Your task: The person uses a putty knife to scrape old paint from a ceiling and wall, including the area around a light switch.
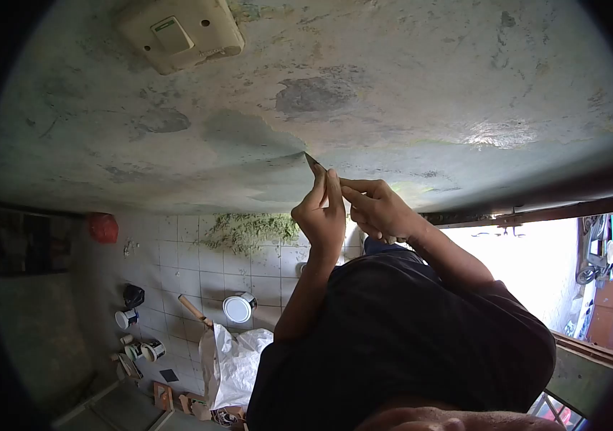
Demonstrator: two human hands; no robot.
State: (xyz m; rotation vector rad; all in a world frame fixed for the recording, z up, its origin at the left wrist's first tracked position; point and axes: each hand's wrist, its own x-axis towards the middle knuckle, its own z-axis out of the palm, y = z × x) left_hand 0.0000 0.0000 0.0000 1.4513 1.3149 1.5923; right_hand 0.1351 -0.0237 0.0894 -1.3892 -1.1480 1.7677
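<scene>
Grey-green, blotchy wall [421, 93] carries a patch whose edge meets a thin dark blade [311, 161], between the light switch [174, 36] and the wall's bottom edge. Left hand [319, 215] pinches the blade; right hand's [382, 214] grip cannot be told. A shallow angle and light pressure would probably suit.

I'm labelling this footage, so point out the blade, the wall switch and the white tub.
Blade [311, 162], head view: on its exposed dark part.
Wall switch [174, 36], head view: on its rocker.
White tub [237, 309], head view: on its round end.
</scene>
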